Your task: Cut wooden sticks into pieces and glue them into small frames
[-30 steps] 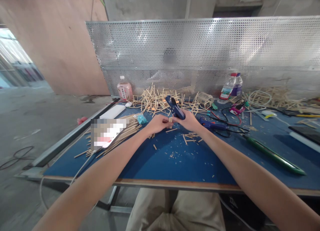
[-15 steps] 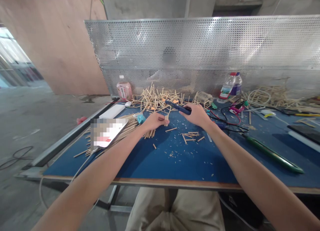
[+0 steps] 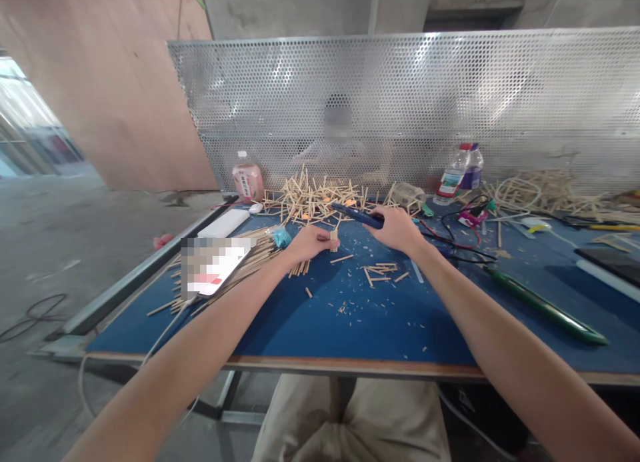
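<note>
My left hand (image 3: 311,243) is closed, pinching a small piece made of short wooden sticks (image 3: 334,239) above the blue table. To its right, my right hand (image 3: 399,227) grips a long dark blue tool (image 3: 357,215); its narrow end points left, over the back of the table, apart from the small piece. What kind of tool it is I cannot make out. Beside my left forearm lies a bundle of long thin sticks (image 3: 245,267). Short cut sticks (image 3: 381,273) and pale crumbs lie on the table in front of my hands.
A heap of sticks (image 3: 313,197) lies along the perforated metal screen (image 3: 400,102); a person sits behind it. A pink bottle (image 3: 247,181) and a phone (image 3: 227,265) are on the left. Bottles (image 3: 453,175), cables and a green tool (image 3: 547,307) are on the right.
Almost nothing differs. My right hand and the dark blue tool have shifted very slightly to the right; my left hand keeps its place with the small stick piece.
</note>
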A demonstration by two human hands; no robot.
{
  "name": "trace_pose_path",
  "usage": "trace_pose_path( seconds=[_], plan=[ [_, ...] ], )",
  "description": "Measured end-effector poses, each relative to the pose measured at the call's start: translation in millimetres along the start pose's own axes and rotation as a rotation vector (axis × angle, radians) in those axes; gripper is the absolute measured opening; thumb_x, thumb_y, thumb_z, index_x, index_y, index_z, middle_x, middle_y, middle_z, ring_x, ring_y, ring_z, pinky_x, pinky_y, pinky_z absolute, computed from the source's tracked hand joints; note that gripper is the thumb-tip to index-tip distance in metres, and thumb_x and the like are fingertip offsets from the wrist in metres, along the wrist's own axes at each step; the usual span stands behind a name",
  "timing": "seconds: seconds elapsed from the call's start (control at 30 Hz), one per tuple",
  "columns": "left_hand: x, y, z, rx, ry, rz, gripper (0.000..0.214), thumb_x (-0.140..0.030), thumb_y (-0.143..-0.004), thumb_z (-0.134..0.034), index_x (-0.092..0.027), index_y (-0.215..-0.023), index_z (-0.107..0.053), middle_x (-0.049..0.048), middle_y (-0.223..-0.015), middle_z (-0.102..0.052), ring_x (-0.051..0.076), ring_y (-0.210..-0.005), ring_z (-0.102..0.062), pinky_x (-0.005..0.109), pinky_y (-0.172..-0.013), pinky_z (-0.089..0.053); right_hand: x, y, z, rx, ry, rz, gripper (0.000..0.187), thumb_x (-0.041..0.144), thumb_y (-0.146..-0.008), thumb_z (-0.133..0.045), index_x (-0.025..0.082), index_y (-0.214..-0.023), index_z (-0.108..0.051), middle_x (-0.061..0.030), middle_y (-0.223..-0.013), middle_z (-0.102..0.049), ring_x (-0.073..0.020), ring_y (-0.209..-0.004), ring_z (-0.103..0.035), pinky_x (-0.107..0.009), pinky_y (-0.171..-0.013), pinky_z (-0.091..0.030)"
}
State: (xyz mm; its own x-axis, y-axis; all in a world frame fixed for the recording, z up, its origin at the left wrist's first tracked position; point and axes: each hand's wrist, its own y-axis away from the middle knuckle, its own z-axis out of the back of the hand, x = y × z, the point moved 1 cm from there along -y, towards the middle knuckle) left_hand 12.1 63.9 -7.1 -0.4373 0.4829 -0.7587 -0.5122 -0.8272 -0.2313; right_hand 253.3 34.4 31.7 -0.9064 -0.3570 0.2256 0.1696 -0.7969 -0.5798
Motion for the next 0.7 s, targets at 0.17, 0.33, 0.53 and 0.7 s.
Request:
trace_pose_path(
  seconds=[0.17,0.33,0.53,0.7],
  plan=[
    [-5,2,0.1,-0.007,-0.059,-0.012,0.030,-0.046,-0.080,-0.067,-0.018,-0.081,-0.079,0.0049,-0.086,-0.078,0.020,-0.083,-0.068,0.026,-0.071,-0.045,-5,-1,0,0.057,0.052,-0.018,0.033,0.041,-0.078,-0.065,0.019,-0.101,-0.075,-0.0130,-0.098,-0.074,-0.0322,-0.089,-0.067,-0.045,-0.077,-0.049],
    [-2,1,0.1,0.010,-0.019,-0.005,0.030,-0.045,-0.078,-0.070,-0.017,-0.085,-0.079,0.0059,-0.090,-0.078,0.022,-0.087,-0.069,0.027,-0.074,-0.047,-7,0,-4,0.137,0.118,-0.010,0.039,0.049,-0.077,-0.065,0.022,-0.103,-0.076,-0.0128,-0.097,-0.074,-0.0345,-0.093,-0.066,-0.047,-0.076,-0.049],
    [0,1,2.0,0.016,-0.002,0.000,0.030,-0.046,-0.077,-0.071,-0.019,-0.087,-0.080,0.0061,-0.092,-0.078,0.023,-0.089,-0.069,0.029,-0.075,-0.047,-8,1,-8,0.139,0.133,0.044,0.037,0.042,-0.076,-0.066,0.023,-0.107,-0.073,-0.0115,-0.104,-0.073,-0.0330,-0.095,-0.065,-0.045,-0.076,-0.048],
    [1,1,2.8,-0.008,-0.069,-0.011,0.033,-0.049,-0.076,-0.069,-0.018,-0.080,-0.080,0.0041,-0.078,-0.076,0.020,-0.076,-0.065,0.027,-0.067,-0.043,-6,1,-12,0.141,0.110,0.093,0.034,0.032,-0.074,-0.064,0.023,-0.106,-0.071,-0.0098,-0.105,-0.074,-0.0304,-0.093,-0.066,-0.042,-0.076,-0.047]
  ],
)
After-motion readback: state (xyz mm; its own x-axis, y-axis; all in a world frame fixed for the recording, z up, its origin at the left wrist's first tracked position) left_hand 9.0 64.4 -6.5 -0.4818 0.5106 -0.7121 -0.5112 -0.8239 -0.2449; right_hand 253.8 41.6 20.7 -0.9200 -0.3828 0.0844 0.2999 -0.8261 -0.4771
